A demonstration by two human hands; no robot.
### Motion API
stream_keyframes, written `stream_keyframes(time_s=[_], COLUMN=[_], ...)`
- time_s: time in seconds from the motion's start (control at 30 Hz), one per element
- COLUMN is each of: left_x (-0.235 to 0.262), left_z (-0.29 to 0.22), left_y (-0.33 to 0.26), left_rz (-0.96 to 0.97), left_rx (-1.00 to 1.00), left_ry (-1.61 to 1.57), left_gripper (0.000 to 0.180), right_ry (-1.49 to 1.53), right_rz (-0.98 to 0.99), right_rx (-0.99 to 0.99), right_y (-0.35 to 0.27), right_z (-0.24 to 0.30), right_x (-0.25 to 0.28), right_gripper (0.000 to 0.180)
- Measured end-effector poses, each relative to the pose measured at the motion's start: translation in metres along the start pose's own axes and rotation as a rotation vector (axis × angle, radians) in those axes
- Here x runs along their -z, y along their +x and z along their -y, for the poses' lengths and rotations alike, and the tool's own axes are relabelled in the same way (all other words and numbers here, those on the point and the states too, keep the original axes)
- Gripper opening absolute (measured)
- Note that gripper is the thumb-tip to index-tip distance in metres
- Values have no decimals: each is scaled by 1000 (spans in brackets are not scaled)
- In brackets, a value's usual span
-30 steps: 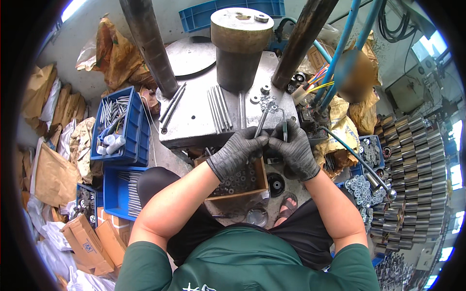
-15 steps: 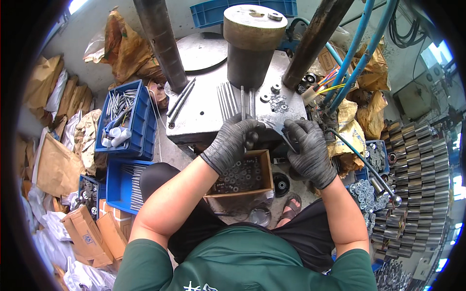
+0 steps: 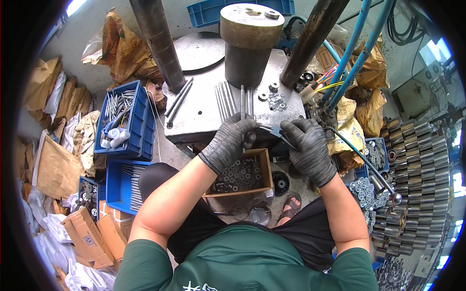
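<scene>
White characters (image 3: 200, 286) (cut off below) stand on the green shirt (image 3: 247, 257); print (image 3: 88, 240) marks a cardboard box (image 3: 85, 230) and yellowish sack (image 3: 345, 123).

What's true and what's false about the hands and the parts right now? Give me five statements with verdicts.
1. The left hand holds a rod. True.
2. The right hand is empty. False: it holds pliers.
3. The open box contains small round parts. True.
4. The clips on the table lie left of the loose rods. False: they lie to the right.
5. A roller sits on top of the cylinder. True.
</scene>
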State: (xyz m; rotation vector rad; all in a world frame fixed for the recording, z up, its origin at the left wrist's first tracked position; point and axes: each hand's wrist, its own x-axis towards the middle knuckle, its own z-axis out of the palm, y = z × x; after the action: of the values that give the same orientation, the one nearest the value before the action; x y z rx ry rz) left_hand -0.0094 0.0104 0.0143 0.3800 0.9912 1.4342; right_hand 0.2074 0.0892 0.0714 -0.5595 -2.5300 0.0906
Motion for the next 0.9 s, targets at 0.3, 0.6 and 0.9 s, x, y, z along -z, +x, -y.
stream_keyframes(time_s=[0.3,0.6,0.9], left_x=[4,3,8], left_z=[-2,-7,0], left_y=[-2,-13,-10], left_rz=[47,78,55], left_rx=[16,-262,-483], left_ry=[54,400,834], left_gripper=[11,26,24], right_ry=[-20,374,669], right_rz=[17,72,36], right_rx=[10,-389,-603], right_y=[2,-15,-19], right_z=[3,-19,-37], right_x=[4,5,11], right_gripper=[39,38,45])
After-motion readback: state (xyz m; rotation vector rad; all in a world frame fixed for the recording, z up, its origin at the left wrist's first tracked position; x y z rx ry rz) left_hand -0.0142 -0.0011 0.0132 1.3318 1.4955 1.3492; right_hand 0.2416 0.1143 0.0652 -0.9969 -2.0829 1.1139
